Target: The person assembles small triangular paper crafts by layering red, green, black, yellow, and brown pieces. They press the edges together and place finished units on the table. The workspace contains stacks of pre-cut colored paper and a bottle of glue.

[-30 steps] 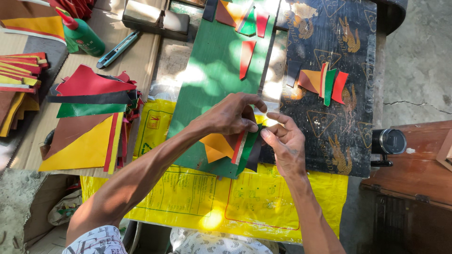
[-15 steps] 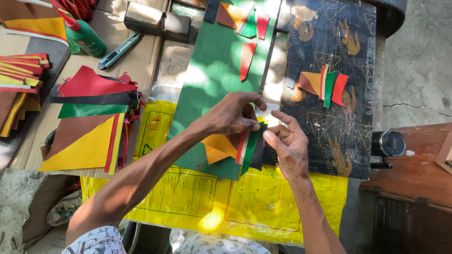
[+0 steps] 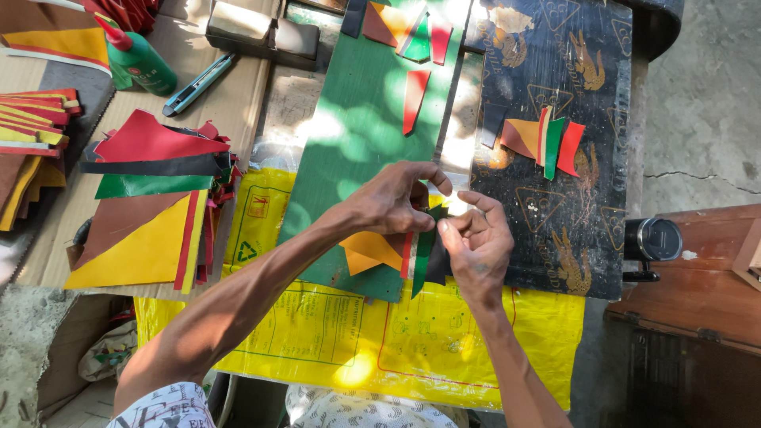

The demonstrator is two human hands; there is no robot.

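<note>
Fingers of left hand (image 3: 392, 202) & right hand (image 3: 474, 242) are pinched together on a fan of cut leather strips, orange, red, green & black (image 3: 396, 254), held at frame centre, just above the lower end of a long green leather sheet (image 3: 357, 103). A dark green strip (image 3: 422, 257) is nipped between right thumb & forefinger; left fingertips are curled down onto the fan's top edge. A finished fan of same colours (image 3: 543, 141) is seen upper right on a black patterned sheet (image 3: 571, 230). A stack of triangular leather cut-offs (image 3: 147, 206) is seen at left, w/ green glue bottle (image 3: 135, 59) & utility knife (image 3: 198, 83) upper left. A yellow plastic sack (image 3: 380, 341) is spread beneath.
</note>
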